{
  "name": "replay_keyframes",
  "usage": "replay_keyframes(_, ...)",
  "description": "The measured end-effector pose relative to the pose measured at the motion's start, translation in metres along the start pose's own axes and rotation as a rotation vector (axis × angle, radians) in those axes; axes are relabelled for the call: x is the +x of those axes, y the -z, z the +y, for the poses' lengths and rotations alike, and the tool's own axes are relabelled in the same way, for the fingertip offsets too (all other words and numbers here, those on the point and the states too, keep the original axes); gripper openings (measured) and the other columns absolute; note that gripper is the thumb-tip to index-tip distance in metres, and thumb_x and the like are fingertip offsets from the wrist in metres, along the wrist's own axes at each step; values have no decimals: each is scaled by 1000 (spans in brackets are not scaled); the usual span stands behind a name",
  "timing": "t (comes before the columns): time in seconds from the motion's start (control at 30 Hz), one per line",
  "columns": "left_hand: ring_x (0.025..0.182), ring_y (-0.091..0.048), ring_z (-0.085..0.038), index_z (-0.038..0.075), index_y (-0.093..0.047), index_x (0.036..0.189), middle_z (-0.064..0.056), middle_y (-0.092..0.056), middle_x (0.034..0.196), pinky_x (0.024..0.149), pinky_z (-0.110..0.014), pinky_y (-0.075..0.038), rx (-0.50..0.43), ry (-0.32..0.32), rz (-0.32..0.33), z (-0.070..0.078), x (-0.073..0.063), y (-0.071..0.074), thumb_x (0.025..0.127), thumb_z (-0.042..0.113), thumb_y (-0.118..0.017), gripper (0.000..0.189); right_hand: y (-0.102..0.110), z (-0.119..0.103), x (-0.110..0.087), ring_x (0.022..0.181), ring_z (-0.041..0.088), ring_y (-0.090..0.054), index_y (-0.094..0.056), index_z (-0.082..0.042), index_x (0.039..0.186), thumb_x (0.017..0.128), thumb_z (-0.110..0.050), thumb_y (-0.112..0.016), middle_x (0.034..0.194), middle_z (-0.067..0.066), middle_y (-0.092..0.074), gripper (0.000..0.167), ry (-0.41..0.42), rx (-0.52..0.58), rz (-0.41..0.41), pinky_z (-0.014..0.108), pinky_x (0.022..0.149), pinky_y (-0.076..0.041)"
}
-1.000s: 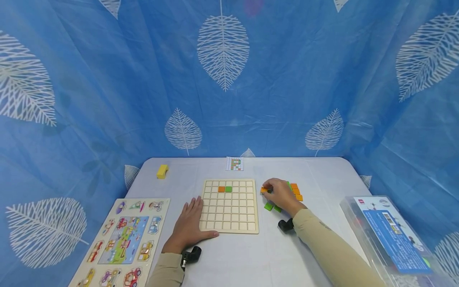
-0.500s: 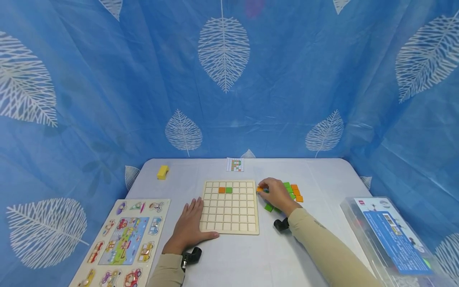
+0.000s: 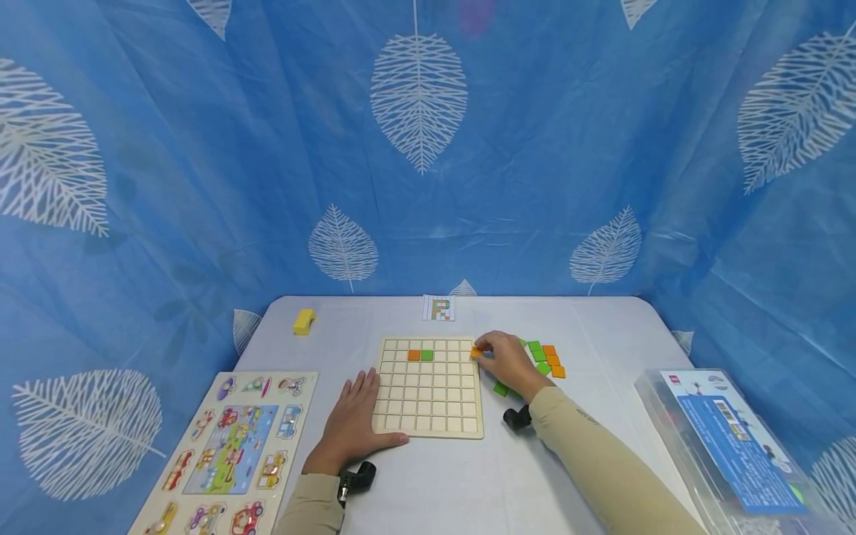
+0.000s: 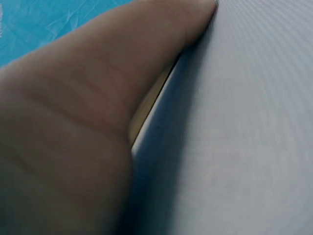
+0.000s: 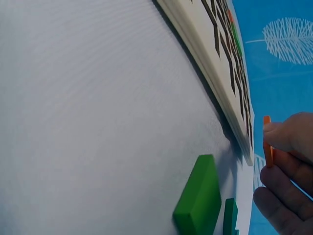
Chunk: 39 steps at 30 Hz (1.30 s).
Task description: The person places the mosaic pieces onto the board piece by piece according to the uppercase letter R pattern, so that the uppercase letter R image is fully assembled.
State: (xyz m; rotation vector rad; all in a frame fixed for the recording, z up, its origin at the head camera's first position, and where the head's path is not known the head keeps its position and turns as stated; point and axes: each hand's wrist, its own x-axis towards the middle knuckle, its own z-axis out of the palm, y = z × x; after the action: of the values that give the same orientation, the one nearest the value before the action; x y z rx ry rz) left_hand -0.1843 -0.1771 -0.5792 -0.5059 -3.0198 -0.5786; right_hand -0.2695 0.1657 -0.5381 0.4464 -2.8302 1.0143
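A wooden grid board point(image 3: 428, 401) lies mid-table, with an orange tile point(image 3: 414, 355) and a green tile point(image 3: 426, 356) side by side in its upper rows. My left hand point(image 3: 354, 420) rests flat along the board's left edge, fingers straight and thumb at the front edge. Between thumb and fingertips, my right hand point(image 3: 506, 362) pinches another orange tile point(image 5: 267, 142), at the board's upper right edge in the head view. In the right wrist view that tile is held on edge, above the tabletop. Under and beside the right hand lie loose green tiles point(image 3: 537, 349).
Several orange tiles point(image 3: 553, 358) lie at the right of the pile. A small pattern card point(image 3: 438, 307) sits behind the board. There is a yellow block point(image 3: 304, 322) at back left, a picture puzzle point(image 3: 230, 449) at left and a clear plastic case point(image 3: 729, 438) at right.
My right hand has moved left from the tile pile to the board's right edge, carrying the orange tile and uncovering more green tiles. The left hand has stayed in place.
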Motion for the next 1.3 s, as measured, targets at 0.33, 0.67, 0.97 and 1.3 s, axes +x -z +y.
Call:
replay_keyframes(0.33,158,-15,-34,-3,-27,165,-17,-24,171,127,-50,-10,1,9,-15,1,-1,2,67,92,-68,142,-5,-8,5,108,25,-70,-76,-5,117,94,-8,-82,114,7,-72,23,40,8,1,42,94,-58)
replay_keyframes(0.67,158,-16,-34,-3,-27,164,-17,-25,170,127,-50,-10,2,9,-9,0,-1,2,67,93,-68,143,-14,-13,8,107,22,-70,-77,-6,116,94,-10,-82,114,4,-71,23,66,12,-13,40,93,-59)
replay_keyframes(0.97,158,-17,-34,-3,-28,164,-17,-26,170,127,-50,-11,2,8,-10,1,-1,2,67,92,-69,142,-23,-18,11,106,21,-70,-76,-5,117,94,-8,-81,115,6,-71,23,107,15,-16,36,91,-59)
replay_keyframes(1.3,158,-17,-34,-3,-28,164,-17,-26,170,127,-50,-11,-2,15,-17,2,-1,4,68,92,-69,142,-30,-27,14,105,22,-69,-76,-4,116,95,-7,-81,114,7,-71,23,146,26,-27,36,91,-58)
